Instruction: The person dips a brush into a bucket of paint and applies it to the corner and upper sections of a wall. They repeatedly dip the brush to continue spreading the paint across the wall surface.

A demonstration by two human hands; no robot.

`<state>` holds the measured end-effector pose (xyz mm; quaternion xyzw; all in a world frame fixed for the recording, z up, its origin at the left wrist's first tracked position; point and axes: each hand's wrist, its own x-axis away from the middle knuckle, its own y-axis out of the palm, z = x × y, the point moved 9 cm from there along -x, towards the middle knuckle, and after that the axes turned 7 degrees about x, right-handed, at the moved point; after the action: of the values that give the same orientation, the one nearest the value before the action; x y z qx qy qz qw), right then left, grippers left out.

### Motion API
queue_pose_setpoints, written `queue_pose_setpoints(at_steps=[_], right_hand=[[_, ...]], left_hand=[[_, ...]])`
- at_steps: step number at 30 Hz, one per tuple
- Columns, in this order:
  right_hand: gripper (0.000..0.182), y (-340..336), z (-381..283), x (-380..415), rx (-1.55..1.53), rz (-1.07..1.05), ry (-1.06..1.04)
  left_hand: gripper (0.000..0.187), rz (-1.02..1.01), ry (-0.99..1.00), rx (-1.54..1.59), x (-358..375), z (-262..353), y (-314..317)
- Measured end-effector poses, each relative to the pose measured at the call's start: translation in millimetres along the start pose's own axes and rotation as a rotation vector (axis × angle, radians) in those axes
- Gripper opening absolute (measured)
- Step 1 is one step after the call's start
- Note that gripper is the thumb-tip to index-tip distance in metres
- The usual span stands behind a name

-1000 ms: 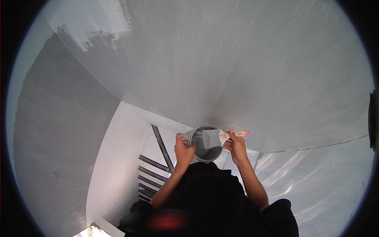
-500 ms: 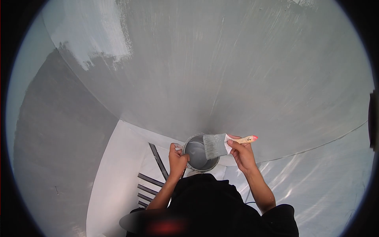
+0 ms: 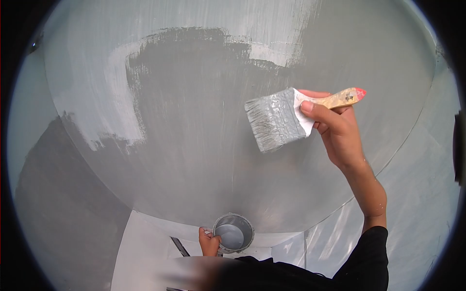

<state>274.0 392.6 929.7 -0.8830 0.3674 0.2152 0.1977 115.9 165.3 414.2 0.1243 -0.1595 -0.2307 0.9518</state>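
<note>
A wide paintbrush (image 3: 276, 120) with grey-coated bristles and a red-tipped wooden handle is held up in front of the curved wall. My right hand (image 3: 338, 128) grips it at the white ferrule and handle, with the bristles pointing left. Low in the view, my left hand (image 3: 210, 242) is closed on the left rim of a round bucket (image 3: 248, 233). Grey paint (image 3: 230, 236) lies in the bucket. Whether the bristles touch the wall cannot be made out.
The large curved wall (image 3: 194, 97) has dark grey paint below and lighter streaked patches (image 3: 116, 92) above and left. A darker panel (image 3: 63, 194) stands at the left, with a white surface (image 3: 145, 242) and dark strips (image 3: 179, 246) near the bottom.
The brush and my right hand have risen from over the bucket to the wall area. The view has tilted upward, so the bucket and my left hand appear lower.
</note>
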Motion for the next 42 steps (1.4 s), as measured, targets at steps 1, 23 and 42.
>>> queue_pose_setpoints(at_steps=[1,23,42], right_hand=[[0.048,-4.6,-27.2,-13.9,0.068,0.026,-0.102],[0.033,13.5,-164.1,-108.8,0.966,-0.148,-0.781],[0.036,22.0,-201.0,-70.4,1.534,0.315,-1.642]], left_hand=[[0.048,-0.004,0.008,0.001,-0.8,0.4,0.6],[0.04,0.253,0.097,-0.228,-19.3,-53.4,-45.8],[0.022,0.226,0.292,-0.308,-6.0,-51.5,-59.2]])
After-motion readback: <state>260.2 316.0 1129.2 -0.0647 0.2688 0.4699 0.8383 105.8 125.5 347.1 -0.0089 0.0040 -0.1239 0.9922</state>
